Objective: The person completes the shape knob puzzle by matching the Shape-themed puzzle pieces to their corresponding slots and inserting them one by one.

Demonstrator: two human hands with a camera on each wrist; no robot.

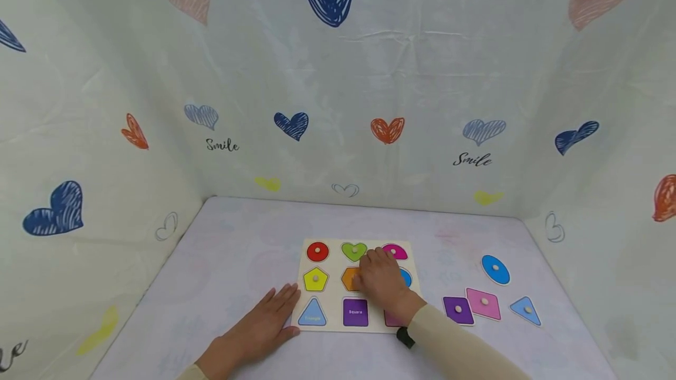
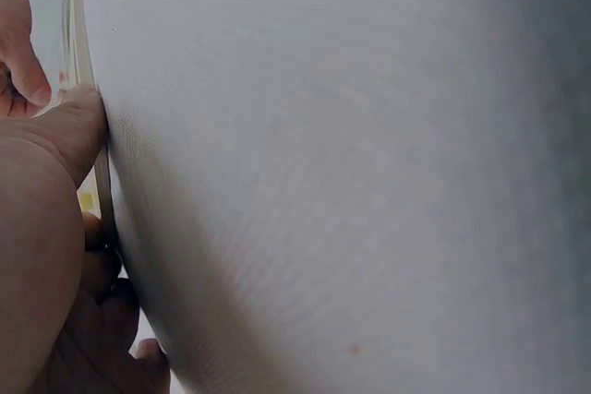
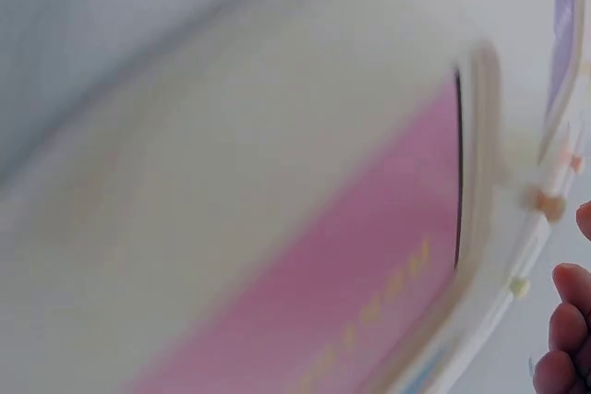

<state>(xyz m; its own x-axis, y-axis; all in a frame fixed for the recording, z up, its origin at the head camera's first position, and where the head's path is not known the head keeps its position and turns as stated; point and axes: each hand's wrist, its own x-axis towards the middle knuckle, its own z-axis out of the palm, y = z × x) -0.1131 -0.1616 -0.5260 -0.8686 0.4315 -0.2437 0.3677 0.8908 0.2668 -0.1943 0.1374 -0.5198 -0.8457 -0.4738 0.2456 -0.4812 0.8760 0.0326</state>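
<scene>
A white shape-puzzle board (image 1: 334, 286) lies on the table. My left hand (image 1: 261, 324) rests flat beside it, fingertips at its left edge; in the left wrist view this hand (image 2: 42, 219) shows along the tabletop. Over the board's right half is my right hand (image 1: 385, 280), its thumb overlapping the orange hexagon (image 1: 348, 277) and its fingers bent loosely near the green heart (image 1: 354, 251). In the right wrist view the fingers (image 3: 572, 325) appear above the knobs, nothing visible between them. This hand partly hides the magenta semicircle (image 1: 401, 252), a blue shape (image 1: 406, 277) and the pink recess (image 3: 369, 256).
A red circle (image 1: 317, 251) and yellow pentagon (image 1: 315, 280) sit in the board. The blue triangle recess (image 1: 312, 314) and purple square recess (image 1: 356, 312) show printed words. Right of the board lie a knobbed blue oval (image 1: 495, 270), purple square (image 1: 458, 311), pink rectangle (image 1: 483, 304) and blue triangle (image 1: 526, 311).
</scene>
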